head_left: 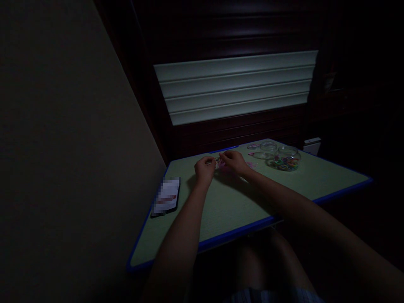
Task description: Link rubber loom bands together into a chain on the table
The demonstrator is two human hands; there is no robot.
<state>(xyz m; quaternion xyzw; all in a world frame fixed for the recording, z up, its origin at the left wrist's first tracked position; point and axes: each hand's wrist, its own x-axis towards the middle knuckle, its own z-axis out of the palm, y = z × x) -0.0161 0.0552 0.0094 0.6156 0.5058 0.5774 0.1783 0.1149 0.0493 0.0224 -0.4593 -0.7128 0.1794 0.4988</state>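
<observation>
My left hand (205,168) is raised just over the far part of the table, its fingers bent in a pinch. Close on its right, my right hand (234,161) is pinched too, with the fingertips of both hands almost meeting. What they hold is too small and dark to make out. Just behind and below the fingers lies a small pile of pink and pale things (224,167), partly hidden by my right hand. A clear round jar (292,158) with several colourful small rings, like hair ties, stands to the right of my right hand.
A second clear container (268,147) and a clear lid-like piece (262,155) are beside the jar. A phone-like flat object (166,195), blurred out, lies at the left of the green table (233,214) with blue edges. A wall (78,147) rises close on the left.
</observation>
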